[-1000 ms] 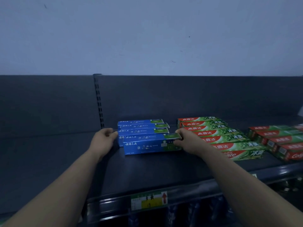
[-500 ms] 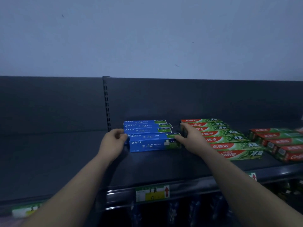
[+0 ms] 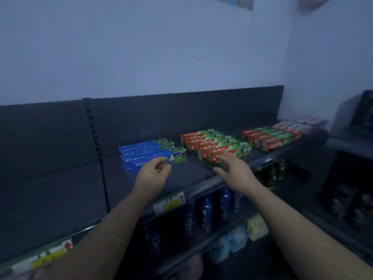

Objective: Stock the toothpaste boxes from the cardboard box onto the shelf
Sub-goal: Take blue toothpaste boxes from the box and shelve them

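A row of blue toothpaste boxes lies on the dark shelf, just right of the slotted upright. My left hand hovers in front of the nearest blue box with its fingers loosely curled and holds nothing. My right hand is spread with straight fingers over the front end of the red-and-green toothpaste boxes; contact cannot be told. The cardboard box is out of view.
A second group of red-and-green boxes lies further right, with pale boxes behind it. A yellow price label sits on the shelf's front rail. Dark blue bottles stand on the lower shelf, above bagged goods.
Both hands have let go of the ends of the front blue box and pulled back toward me. My right hand shifted right over the red-and-green boxes. The view swung left and down.
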